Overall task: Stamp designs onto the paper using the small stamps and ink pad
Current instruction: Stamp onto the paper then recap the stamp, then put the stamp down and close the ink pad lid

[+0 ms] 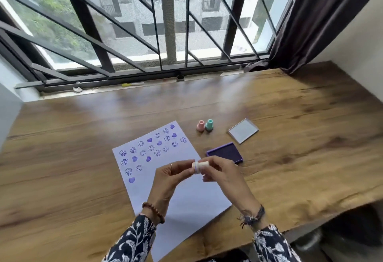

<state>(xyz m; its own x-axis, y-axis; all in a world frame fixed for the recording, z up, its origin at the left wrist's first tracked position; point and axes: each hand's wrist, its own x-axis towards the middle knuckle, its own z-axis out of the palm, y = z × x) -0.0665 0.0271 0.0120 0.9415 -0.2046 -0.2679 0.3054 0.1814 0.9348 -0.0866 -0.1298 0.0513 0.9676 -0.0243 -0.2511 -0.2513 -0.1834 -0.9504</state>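
A pale lilac paper (186, 197) lies on the wooden table, its upper half covered with several purple smiley and heart prints. Both hands hold a small white stamp (199, 166) sideways above the paper's right edge. My left hand (172, 173) pinches its left end and my right hand (219, 170) grips its right end. The open purple ink pad (224, 152) sits just behind my right hand. A pink stamp (200, 125) and a teal stamp (209, 125) stand upright side by side beyond the paper's top corner.
The ink pad's clear lid (243, 130) lies right of the two stamps. A barred window runs along the table's far edge, with a yellow pen (132, 84) on the sill. A dark curtain (315, 23) hangs at the right. The table's front edge drops off at the lower right.
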